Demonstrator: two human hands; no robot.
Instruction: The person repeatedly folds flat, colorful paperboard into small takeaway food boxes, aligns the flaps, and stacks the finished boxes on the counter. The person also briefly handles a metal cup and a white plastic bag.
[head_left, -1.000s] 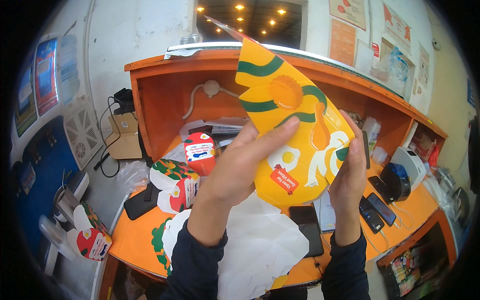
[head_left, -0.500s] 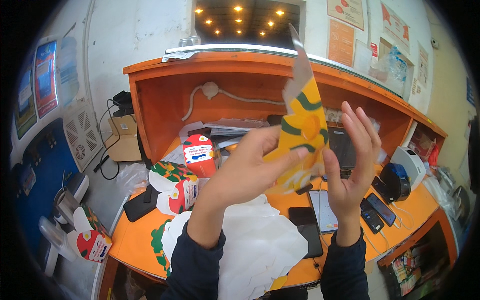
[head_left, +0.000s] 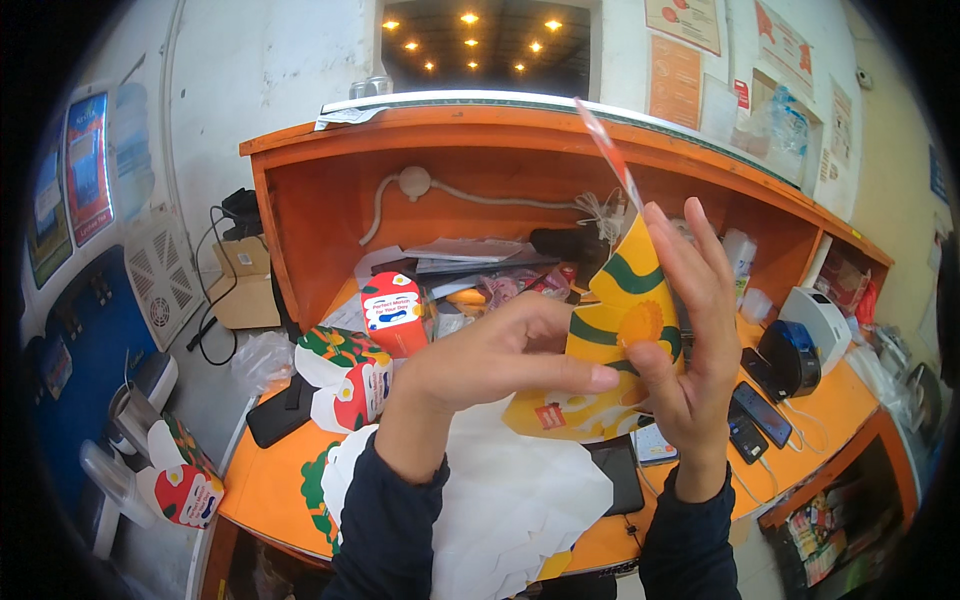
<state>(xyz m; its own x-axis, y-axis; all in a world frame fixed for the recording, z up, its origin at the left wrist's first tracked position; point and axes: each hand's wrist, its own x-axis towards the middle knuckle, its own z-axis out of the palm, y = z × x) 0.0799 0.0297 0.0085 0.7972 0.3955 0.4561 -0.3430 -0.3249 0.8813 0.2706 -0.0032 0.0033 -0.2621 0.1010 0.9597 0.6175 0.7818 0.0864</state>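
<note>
Above an orange desk (head_left: pixel 275 492), a dark-sleeved worker handles one bright yellow card carton with green waves (head_left: pixel 622 272), tilted and raised between two bare hands. The left hand (head_left: pixel 490 350) pinches the carton at its left side, thumb laid flat across the printed face and fingers curled behind. The right hand (head_left: pixel 695 330) stands upright along the opposite edge, fingers stretched long, thumb resting over the print; from here I cannot tell whether it grips.

Below spreads one pile of flat white card blanks (head_left: pixel 520 485), too overlapped to count. Three red cartons with printed cartoon faces (head_left: pixel 398 315) stand to the left: two on the desk, one with spread flaps, and a third, also open-flapped, on a grey surface beyond the desk's edge. At right, two dark phones with cables (head_left: pixel 766 412) lie side by side near one white boxy device (head_left: pixel 822 322). Nine glowing ceiling lamps (head_left: pixel 470 43) show through the opening behind.
</note>
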